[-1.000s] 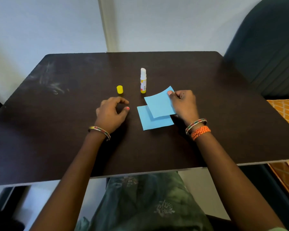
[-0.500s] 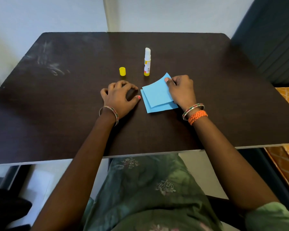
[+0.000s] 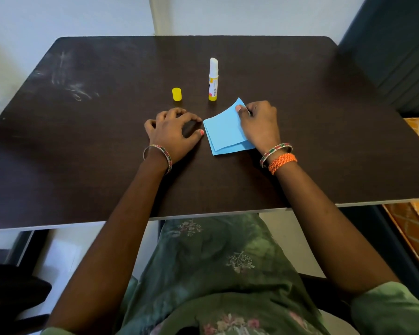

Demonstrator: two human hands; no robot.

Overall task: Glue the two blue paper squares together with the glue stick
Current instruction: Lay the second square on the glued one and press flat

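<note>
Blue paper squares [image 3: 224, 134] stacked, top corner pinched by right hand [image 3: 259, 124]; left hand [image 3: 173, 134] loosely curled, empty.

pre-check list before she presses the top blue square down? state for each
1. Top blue square over bottom blue square: ok, overlapping, slightly skewed.
2. Edges aligned: not ok, bottom square shows at left and near edges.
3. Right hand pinching top square's far corner: ok, corner lifted.
4. Left hand off the paper: ok, on table.
5. Glue applied: cannot tell.
6. Glue stick upright, uncapped; cap beside it: ok.
</note>
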